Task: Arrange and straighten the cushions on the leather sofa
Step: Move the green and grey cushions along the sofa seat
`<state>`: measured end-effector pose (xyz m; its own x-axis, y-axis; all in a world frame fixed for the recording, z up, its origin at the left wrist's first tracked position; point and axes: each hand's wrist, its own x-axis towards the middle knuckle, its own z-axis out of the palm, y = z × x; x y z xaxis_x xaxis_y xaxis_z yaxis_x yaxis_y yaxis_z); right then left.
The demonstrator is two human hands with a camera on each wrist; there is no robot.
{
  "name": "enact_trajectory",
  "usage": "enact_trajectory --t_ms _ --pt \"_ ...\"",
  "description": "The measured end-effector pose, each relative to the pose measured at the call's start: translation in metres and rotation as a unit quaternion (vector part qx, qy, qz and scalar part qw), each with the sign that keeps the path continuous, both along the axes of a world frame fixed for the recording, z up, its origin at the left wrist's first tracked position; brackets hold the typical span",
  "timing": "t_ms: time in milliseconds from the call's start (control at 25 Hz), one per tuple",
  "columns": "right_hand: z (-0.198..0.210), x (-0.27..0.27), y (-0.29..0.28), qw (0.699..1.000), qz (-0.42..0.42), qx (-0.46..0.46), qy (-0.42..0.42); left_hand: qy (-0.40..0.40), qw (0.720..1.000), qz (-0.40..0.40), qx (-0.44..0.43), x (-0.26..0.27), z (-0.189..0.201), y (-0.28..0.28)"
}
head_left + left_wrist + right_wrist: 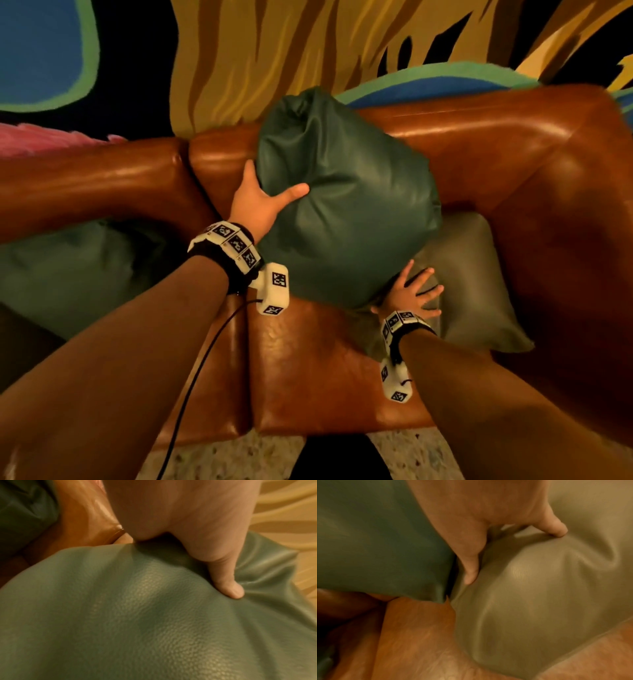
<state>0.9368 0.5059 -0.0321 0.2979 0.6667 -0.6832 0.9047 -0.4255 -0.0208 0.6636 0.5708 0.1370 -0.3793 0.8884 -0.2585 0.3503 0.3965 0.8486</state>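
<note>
A dark green leather cushion (pixel 346 205) stands upright against the backrest of the brown leather sofa (pixel 325 370). My left hand (pixel 265 195) grips its left edge, thumb (pixel 228 585) pressed into the front and fingers hidden behind. My right hand (pixel 409 291) is at the cushion's lower right corner. Its fingers are spread flat on an olive-grey cushion (pixel 472 284) lying on the seat by the right armrest. In the right wrist view the thumb (pixel 471 574) sits between the dark green cushion (pixel 376 540) and the olive-grey cushion (pixel 539 595).
Another green cushion (pixel 68 270) lies on the left seat. A black cable (pixel 205 349) hangs from my left wrist over the seat's front edge. A painted wall (pixel 257 51) rises behind the sofa, and speckled floor (pixel 239 455) shows below.
</note>
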Motion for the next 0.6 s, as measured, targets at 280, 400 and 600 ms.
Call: enact_trajectory --t_ms 280,400,600 --pt "0.059 0.086 0.037 0.996 0.035 0.014 0.087 0.054 0.997 0.051 0.032 -0.056 0.023 -0.044" --pt "0.106 0.151 0.046 0.982 0.015 0.062 0.176 0.158 0.987 0.013 0.000 -0.058 0.024 -0.065" --pt "0.151 0.254 0.089 0.957 -0.086 0.155 0.231 0.289 0.951 -0.082 -0.070 0.011 -0.020 -0.070"
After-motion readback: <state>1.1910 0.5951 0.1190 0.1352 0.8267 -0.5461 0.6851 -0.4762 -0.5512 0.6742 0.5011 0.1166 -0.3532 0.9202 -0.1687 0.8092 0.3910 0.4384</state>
